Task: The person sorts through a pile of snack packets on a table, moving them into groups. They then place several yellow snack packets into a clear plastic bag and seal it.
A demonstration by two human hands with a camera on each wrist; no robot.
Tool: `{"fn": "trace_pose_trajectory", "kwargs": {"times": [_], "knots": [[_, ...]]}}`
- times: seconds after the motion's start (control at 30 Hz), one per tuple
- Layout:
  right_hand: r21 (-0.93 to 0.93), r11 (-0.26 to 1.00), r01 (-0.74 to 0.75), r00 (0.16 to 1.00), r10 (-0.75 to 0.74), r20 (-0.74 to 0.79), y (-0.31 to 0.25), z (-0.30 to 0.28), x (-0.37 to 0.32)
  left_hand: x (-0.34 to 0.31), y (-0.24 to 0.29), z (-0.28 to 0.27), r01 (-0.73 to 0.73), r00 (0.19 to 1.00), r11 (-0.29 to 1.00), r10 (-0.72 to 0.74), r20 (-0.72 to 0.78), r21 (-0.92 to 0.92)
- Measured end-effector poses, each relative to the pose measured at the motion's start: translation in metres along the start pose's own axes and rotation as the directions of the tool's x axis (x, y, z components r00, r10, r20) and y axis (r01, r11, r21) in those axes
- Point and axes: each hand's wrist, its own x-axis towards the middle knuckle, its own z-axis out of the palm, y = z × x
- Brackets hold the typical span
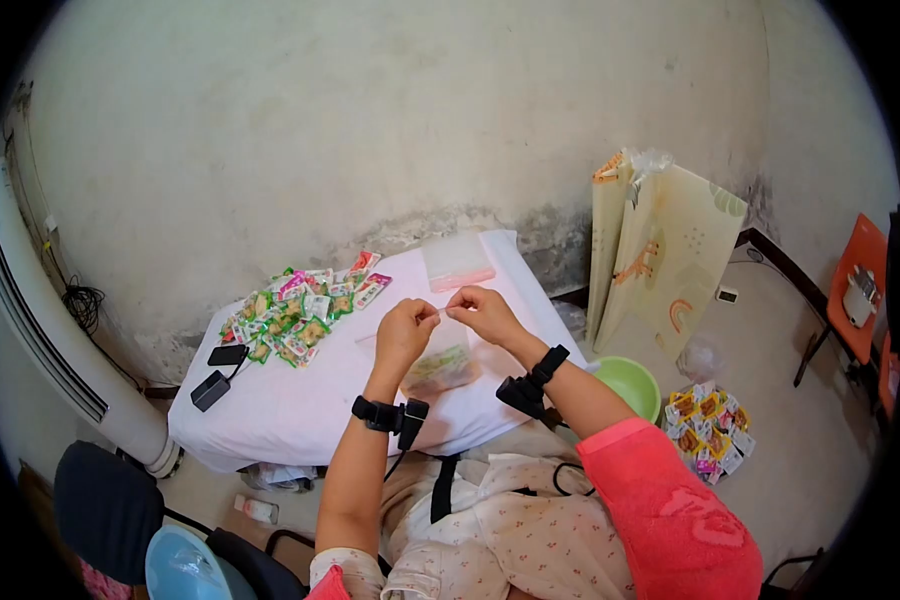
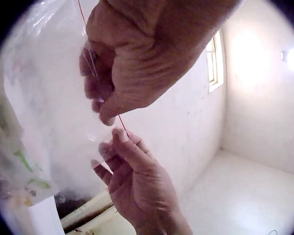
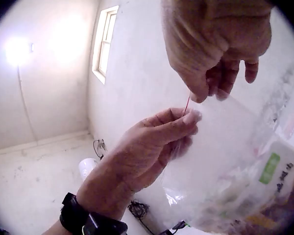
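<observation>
A clear plastic zip bag (image 1: 440, 368) with a thin red line along its top hangs upright over the white-covered table, packets showing inside its lower part. My left hand (image 1: 407, 330) pinches the bag's top edge between thumb and fingers. Close beside it, my right hand (image 1: 485, 318) pinches the same edge, and the red line runs between the two hands. In the right wrist view, a packet with a green label (image 3: 270, 168) shows through the bag (image 3: 210, 147).
Loose snack packets (image 1: 295, 312) are heaped on the table's left, near a phone (image 1: 228, 356) and a black box (image 1: 210, 391). Flat clear bags (image 1: 457, 262) lie at the back. A green basin (image 1: 630, 385) and more packets (image 1: 710, 430) sit right of the table.
</observation>
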Motion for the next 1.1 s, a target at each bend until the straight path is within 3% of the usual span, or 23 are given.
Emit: {"fn": "trace_pose_trajectory", "kwargs": {"times": [0.27, 0.43, 1.03, 1.1], "knots": [[0.028, 1.0, 0.011, 1.0, -0.011, -0.021, -0.001, 0.003, 0.001, 0.002, -0.002, -0.008, 0.014, 0.999, 0.999, -0.015, 0.045, 0.038], [0.029, 1.0, 0.001, 1.0, 0.0, -0.025, -0.001, 0.003, 0.002, 0.0, -0.003, -0.004, -0.115, 0.991, 0.988, 0.122, -0.063, 0.102], [-0.033, 0.997, 0.073, 0.995, -0.075, -0.068, -0.014, 0.009, 0.003, -0.004, 0.001, -0.004, -0.174, 0.974, 0.966, 0.198, -0.114, 0.191], [-0.151, 0.986, 0.074, 0.997, -0.068, 0.045, -0.011, 0.008, 0.005, -0.005, 0.002, -0.005, -0.169, 0.976, 0.964, 0.192, -0.099, 0.204]]}}
